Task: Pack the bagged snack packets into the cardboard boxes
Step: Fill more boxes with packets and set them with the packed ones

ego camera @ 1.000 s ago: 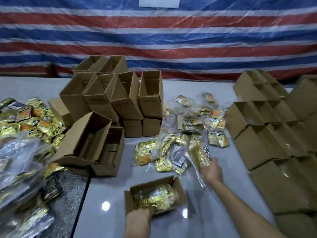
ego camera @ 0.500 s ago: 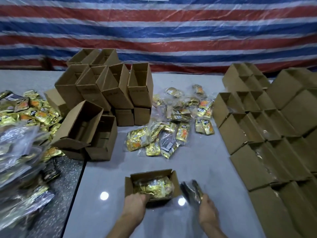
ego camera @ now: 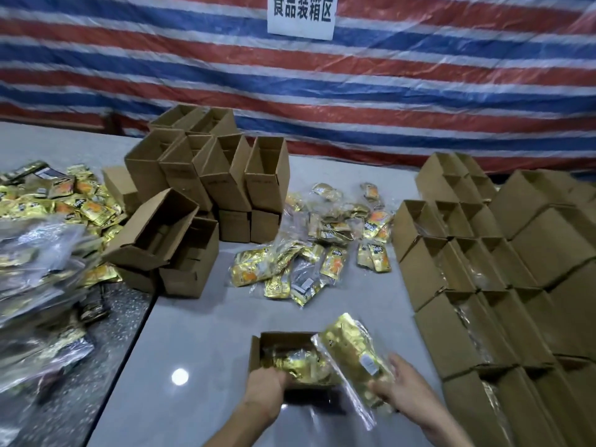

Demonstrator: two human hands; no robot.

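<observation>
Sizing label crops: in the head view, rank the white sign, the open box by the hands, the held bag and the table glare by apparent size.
1. open box and held bag: alike, both nearest the camera
2. white sign, cropped
3. table glare

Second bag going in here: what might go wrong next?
The small box already holds a packed bag filling much of it, so the held bag in the right hand may not fit or may get crushed. Only the left hand steadies the box; a hard push could slide it.
</observation>
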